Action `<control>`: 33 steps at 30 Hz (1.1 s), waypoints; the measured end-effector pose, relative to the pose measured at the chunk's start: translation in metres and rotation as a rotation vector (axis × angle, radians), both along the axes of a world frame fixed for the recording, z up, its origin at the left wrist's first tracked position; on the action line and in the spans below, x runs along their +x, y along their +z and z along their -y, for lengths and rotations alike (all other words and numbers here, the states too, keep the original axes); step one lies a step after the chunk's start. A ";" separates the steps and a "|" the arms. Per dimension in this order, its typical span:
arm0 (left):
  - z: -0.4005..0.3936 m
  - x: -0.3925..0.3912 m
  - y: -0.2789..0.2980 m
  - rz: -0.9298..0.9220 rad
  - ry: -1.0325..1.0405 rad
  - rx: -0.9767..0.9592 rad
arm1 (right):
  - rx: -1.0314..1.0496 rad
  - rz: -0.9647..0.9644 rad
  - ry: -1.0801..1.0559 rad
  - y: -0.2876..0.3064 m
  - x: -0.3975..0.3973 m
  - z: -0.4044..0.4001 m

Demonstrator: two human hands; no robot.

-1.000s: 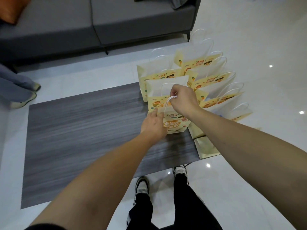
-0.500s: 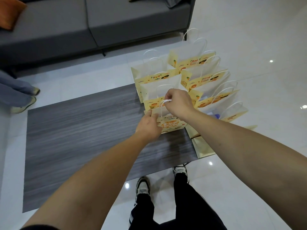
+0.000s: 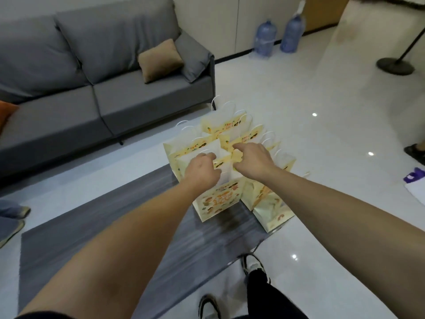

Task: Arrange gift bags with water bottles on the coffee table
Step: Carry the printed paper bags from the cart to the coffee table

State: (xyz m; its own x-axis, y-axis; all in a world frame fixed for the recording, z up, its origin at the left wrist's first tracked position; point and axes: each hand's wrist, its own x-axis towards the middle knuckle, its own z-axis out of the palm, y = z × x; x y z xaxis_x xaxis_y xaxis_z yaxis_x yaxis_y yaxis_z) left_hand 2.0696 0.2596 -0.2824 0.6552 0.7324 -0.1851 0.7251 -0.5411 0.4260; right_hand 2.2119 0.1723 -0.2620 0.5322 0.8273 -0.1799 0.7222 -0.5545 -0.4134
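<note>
both hands on gift bags atop grey coffee table.

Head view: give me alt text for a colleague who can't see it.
Both hands, left hand and right hand, reach into the top of the nearest gift bag, one of a cluster of yellow gift bags at the right end of a grey coffee table. A grey sofa stands behind.

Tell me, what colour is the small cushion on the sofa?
Tan brown; the cushion leans on the grey sofa, seen in the head view.
</note>
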 end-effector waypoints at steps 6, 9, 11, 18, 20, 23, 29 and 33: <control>0.055 0.052 0.047 0.099 -0.275 0.087 | -0.008 0.085 -0.219 0.031 0.013 0.092; 0.096 0.079 0.070 0.111 -0.422 0.139 | 0.030 0.091 -0.350 0.049 0.027 0.143; 0.127 0.098 0.085 0.114 -0.526 0.186 | 0.080 0.088 -0.440 0.059 0.039 0.180; 0.269 0.176 0.116 0.147 -0.794 0.283 | 0.156 0.140 -0.713 0.074 0.076 0.343; 0.329 0.197 0.116 0.153 -0.887 0.279 | 0.152 0.147 -0.806 0.073 0.083 0.407; 0.429 0.224 0.112 0.158 -1.021 0.288 | 0.138 0.141 -0.950 0.069 0.088 0.510; 0.635 0.252 0.106 0.200 -1.320 0.281 | 0.099 0.129 -1.244 0.062 0.074 0.709; 0.750 0.255 0.104 0.209 -1.495 0.259 | 0.067 0.118 -1.391 0.061 0.050 0.814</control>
State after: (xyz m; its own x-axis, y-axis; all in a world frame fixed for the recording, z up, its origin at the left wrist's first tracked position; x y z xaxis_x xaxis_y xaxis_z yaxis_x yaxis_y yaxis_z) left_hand 2.3248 -0.4907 -0.1787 0.7966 -0.6040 0.0265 -0.5929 -0.7718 0.2297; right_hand 2.2618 -0.6421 -0.2015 0.9232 -0.3799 -0.0589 -0.3651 -0.8184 -0.4437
